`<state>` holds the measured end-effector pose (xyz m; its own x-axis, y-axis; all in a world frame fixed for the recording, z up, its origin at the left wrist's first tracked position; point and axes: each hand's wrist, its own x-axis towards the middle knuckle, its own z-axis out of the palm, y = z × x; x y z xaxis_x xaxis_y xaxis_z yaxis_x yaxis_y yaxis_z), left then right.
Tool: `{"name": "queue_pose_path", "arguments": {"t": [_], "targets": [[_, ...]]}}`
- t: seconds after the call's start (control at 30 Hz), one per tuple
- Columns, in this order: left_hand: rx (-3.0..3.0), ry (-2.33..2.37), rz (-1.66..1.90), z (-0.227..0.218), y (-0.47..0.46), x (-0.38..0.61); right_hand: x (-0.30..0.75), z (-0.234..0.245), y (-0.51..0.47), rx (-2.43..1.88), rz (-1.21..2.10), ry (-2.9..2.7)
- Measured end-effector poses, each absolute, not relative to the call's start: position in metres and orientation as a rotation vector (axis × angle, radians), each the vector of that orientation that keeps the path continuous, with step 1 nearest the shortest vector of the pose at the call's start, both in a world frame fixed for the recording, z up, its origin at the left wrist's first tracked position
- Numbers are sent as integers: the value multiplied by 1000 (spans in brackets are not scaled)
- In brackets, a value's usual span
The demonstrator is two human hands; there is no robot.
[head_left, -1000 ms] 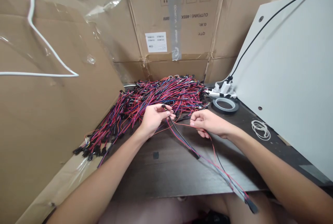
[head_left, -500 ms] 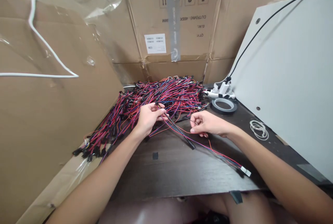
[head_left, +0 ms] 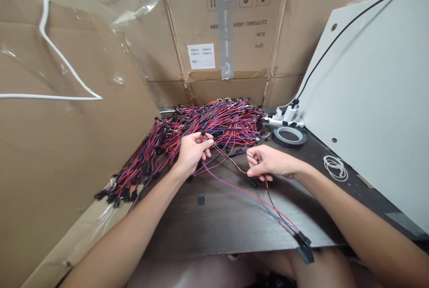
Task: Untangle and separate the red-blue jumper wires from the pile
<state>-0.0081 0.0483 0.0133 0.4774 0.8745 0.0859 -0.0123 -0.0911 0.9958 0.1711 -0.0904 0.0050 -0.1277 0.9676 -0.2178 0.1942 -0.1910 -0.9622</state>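
My left hand (head_left: 196, 150) is closed in a pinch on a wire harness, with a small black connector end showing above its fingertips. Red and blue wires (head_left: 231, 185) run from below this hand toward the table's front edge, where they meet a black connector (head_left: 304, 238). My right hand (head_left: 268, 163) also has its fingers closed, around thin red and black wires (head_left: 267, 188) of the harness. A slim black tube (head_left: 251, 181) slants down between the hands, its lower end near the table. Behind my left hand lies a large tangled heap of similar wire harnesses (head_left: 221, 118).
A roll of grey tape (head_left: 290, 136) lies to the right, by a white power strip (head_left: 284, 120) and a coiled pale cord (head_left: 335, 168). Cardboard (head_left: 83, 100) stands left, a carton (head_left: 248, 60) behind, a white panel (head_left: 372, 78) right. Black tape (head_left: 305, 254) hangs at the front edge.
The wires' far end has shifted toward the table's front edge; a black connector shows there, where a white one showed before. The red and blue wires now hang apart from the tube. Both hands have barely moved.
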Motion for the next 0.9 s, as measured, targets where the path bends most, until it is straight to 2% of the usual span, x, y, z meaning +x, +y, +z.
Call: {"name": "queue_pose_path", "arguments": {"t": [0.53,0.9], "targets": [[1276,750,707,17,48,-9,171,5,-90,-1442,1304,-1286],[1326,772,756,16,49,-10,170,6,-88,-1339,1378,-1170]]}}
